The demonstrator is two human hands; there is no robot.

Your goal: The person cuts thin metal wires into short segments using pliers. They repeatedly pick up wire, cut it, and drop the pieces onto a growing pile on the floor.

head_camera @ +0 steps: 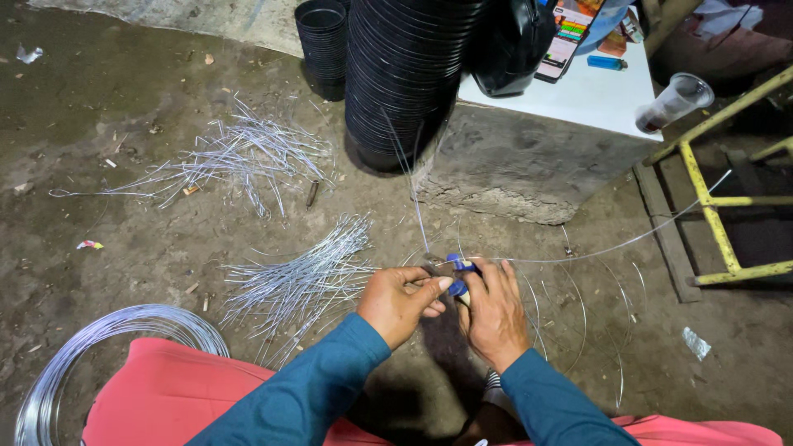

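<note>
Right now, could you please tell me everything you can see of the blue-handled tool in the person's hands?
The blue-handled tool looks like small pliers, though its head is mostly hidden. Two blue grips show between the hands, above the dirt floor. The right hand wraps the grips; the left hand pinches at the front, where a thin silvery wire meets the tool and runs off to the right. Whether the head is shut cannot be seen.

A single head-worn camera looks steeply down and forward from the seated person's own height, close over the two bare hands and teal sleeves at lower centre. Its wide view takes in the packed dirt floor (124, 99), reaching to the tall stack of black plastic pots (405, 74) at the top edge.
</note>
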